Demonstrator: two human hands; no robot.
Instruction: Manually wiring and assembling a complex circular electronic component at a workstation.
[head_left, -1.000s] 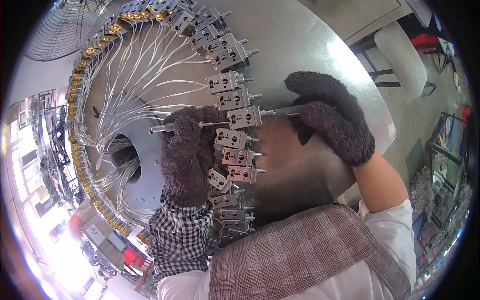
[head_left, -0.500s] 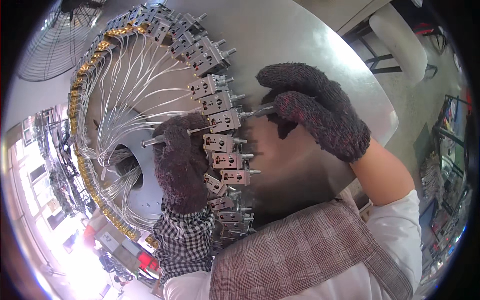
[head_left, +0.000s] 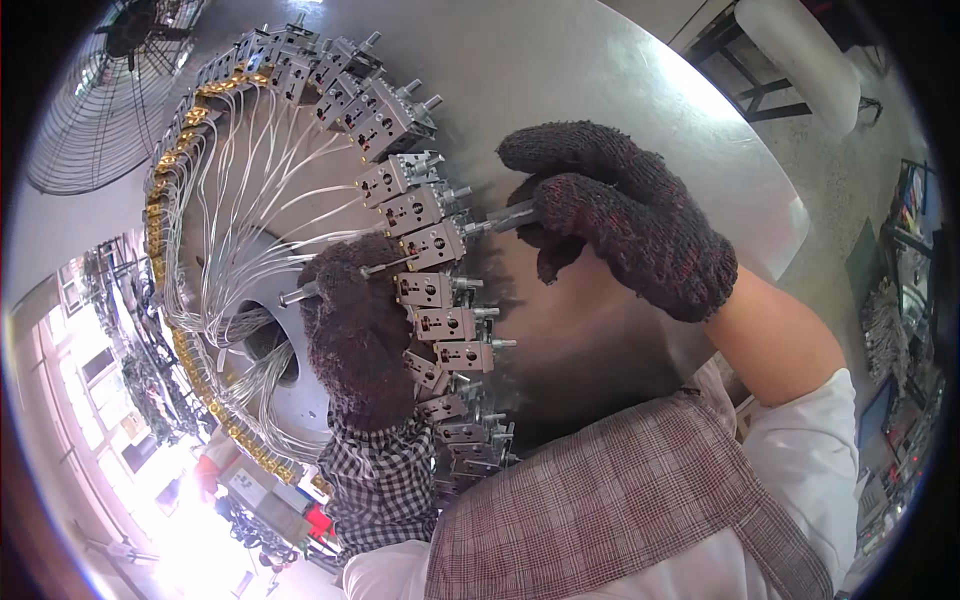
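My left hand (head_left: 355, 320), in a dark knitted glove, is closed around a slim metal tool like a small screwdriver. The tool's thin shaft (head_left: 388, 265) reaches a small boxy metal unit (head_left: 434, 246), and its thicker end (head_left: 298, 295) sticks out on the left. My right hand (head_left: 630, 220), also gloved, pinches a grey cylindrical piece (head_left: 510, 217) in line with that unit's spindle. Whether the piece is a tool or part of the spindle I cannot tell. Similar units line the right side of a round rack, their spindles pointing outward.
White wires (head_left: 240, 190) fan out to gold-coloured fittings (head_left: 158, 215) along the rack's left rim. A round metal disc (head_left: 315, 375) with a central hole lies below the wires. Around them is a shiny metal table (head_left: 600, 80). A wire-caged fan (head_left: 100, 120) stands far left.
The view has shifted a little, so the rack's upper part appears farther left. Both hands keep their grips at the same unit. The grey piece shows slightly more of its length.
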